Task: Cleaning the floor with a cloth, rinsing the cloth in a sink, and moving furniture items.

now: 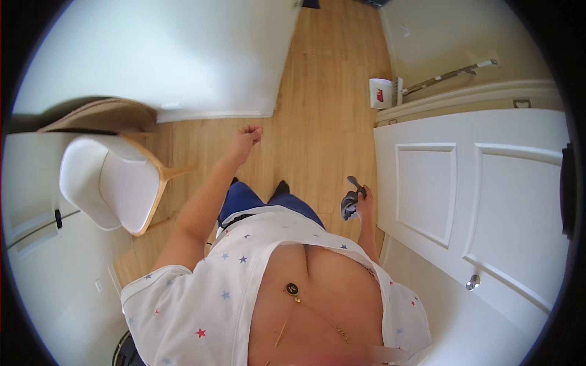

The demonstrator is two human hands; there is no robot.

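Note:
My left hand (247, 141) is stretched out in front of me over the wood-look floor, near the end of a white wall. Its fingers are curled in, and I see nothing in them. Low at my right side, my right hand (365, 203) grips a bunched grey cloth (349, 204), part of which sticks up above the fingers. The cloth hangs clear of the floor, close to the edge of a white panelled door (425, 192). Its folds hide its full shape.
A white shell chair (130, 183) with wooden legs stands at my left, beside a brown curved object (105, 116). On the right, a white dustpan (381, 93) and a long-handled broom (439, 80) rest by the wall. The door has a round metal knob (473, 282). Wood-look floor (329, 96) runs ahead between the walls.

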